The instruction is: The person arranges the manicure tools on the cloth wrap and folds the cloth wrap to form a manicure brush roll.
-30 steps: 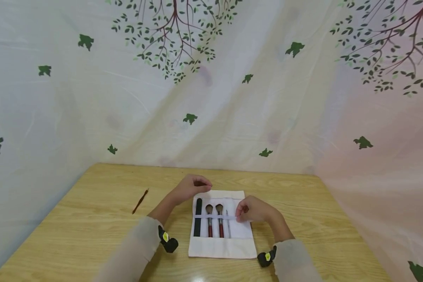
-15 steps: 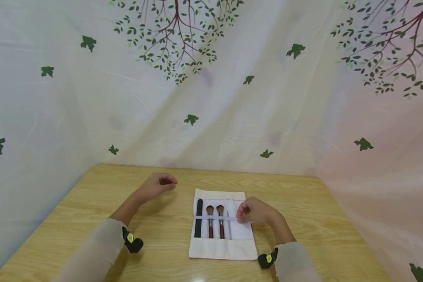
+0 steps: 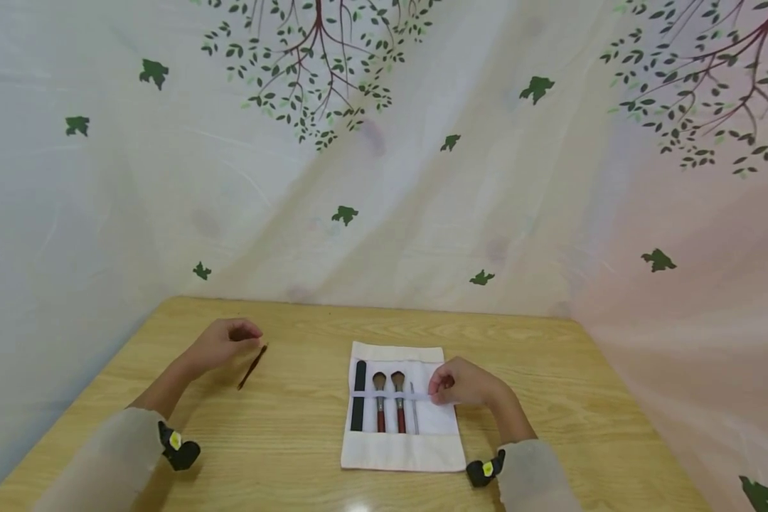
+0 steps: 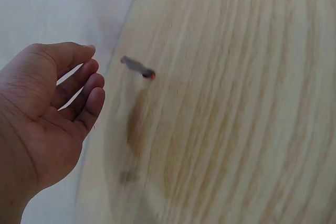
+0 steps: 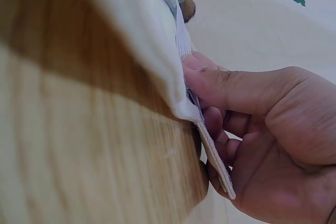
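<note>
My left hand hovers over the table's left side with loosely curved fingers, holding nothing. Just by its fingertips a slim dark reddish-brown tool with pointed ends lies on the wood; it looks blurred in the left wrist view. At centre, a white cloth tool roll lies spread flat. A white elastic band crosses a black flat stick, two brushes with red handles and a thin silvery tool. My right hand pinches the band near the roll's right edge.
The pale wooden table reaches back to a hanging cloth printed with branches and green birds. Small black wrist cameras sit on both sleeves.
My left hand has moved left, from the roll's top left corner to beside the slim brown tool. The right hand has stayed on the band.
</note>
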